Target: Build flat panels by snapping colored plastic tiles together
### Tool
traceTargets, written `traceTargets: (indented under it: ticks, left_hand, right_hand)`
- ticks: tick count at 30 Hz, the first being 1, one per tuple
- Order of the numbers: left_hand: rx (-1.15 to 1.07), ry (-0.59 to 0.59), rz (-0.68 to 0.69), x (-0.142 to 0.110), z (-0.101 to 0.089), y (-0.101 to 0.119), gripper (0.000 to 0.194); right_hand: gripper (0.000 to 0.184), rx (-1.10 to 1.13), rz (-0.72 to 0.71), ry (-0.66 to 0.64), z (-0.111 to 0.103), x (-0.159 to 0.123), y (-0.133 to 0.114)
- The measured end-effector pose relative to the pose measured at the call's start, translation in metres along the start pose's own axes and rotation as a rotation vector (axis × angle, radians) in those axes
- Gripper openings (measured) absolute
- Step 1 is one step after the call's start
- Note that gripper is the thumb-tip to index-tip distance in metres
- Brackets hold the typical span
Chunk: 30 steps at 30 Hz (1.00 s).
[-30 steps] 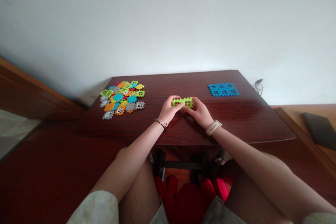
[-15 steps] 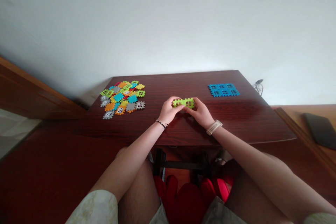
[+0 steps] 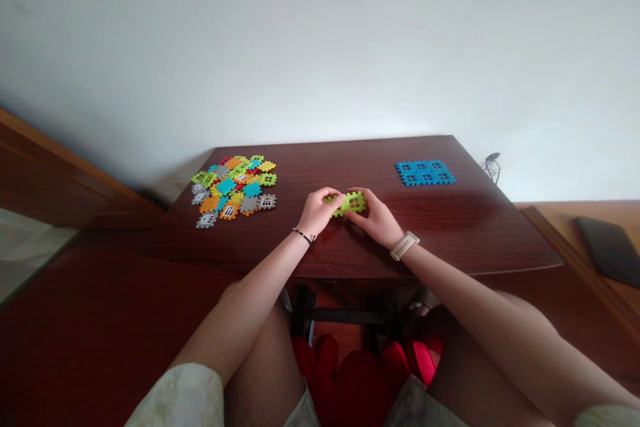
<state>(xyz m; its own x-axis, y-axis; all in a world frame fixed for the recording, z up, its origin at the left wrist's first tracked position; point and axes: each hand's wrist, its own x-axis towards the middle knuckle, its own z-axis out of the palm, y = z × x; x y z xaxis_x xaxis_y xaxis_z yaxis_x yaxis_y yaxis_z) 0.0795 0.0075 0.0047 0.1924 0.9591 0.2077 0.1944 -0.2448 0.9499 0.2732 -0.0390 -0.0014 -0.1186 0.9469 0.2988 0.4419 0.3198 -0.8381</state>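
Two lime green interlocking tiles (image 3: 355,202) with window cut-outs are between my hands, side by side over the middle of the table. My left hand (image 3: 320,209) pinches the left tile, and its thumb and fingers cover much of that piece. Around the right tile's outer edge my right hand (image 3: 378,217) is closed, thumb at the near edge and fingers at the far one. Whether the two tiles are fully locked together I cannot tell.
A pile of multicoloured interlocking tiles (image 3: 235,187) lies at the table's left. A joined blue panel of window tiles (image 3: 425,173) rests at the right. The dark wooden table (image 3: 310,160) stands against a pale wall, with a cable (image 3: 493,163) beyond its right edge.
My left thumb and fingers have shifted inward over the left tile, hiding more of it. Both hands and the green tiles have moved slightly nearer to me and to the left.
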Motion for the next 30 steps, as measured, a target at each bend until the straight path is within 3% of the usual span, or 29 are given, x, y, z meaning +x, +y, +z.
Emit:
traceTargets:
  ticks: [11,17,20,24,30]
  left_hand:
    - [0.040,-0.023,0.051,0.001,0.001,0.001,0.027]
    - [-0.013,0.016,-0.013,0.004,-0.010,0.001,0.029]
    - [-0.026,0.003,-0.040,0.006,-0.019,0.000,0.031]
    - [0.001,-0.023,-0.048,0.005,-0.029,0.000,0.032]
    - [0.121,-0.153,-0.041,0.000,-0.036,-0.002,0.028]
  right_hand:
    - [0.051,0.019,0.000,-0.005,-0.001,0.001,0.004]
    - [0.078,0.187,0.006,-0.031,-0.002,0.001,0.007]
    - [0.075,0.231,-0.010,-0.074,-0.004,0.001,0.009]
    - [0.065,0.099,-0.057,-0.091,-0.009,0.000,0.007]
    - [0.058,-0.126,-0.130,-0.078,-0.008,-0.002,0.002]
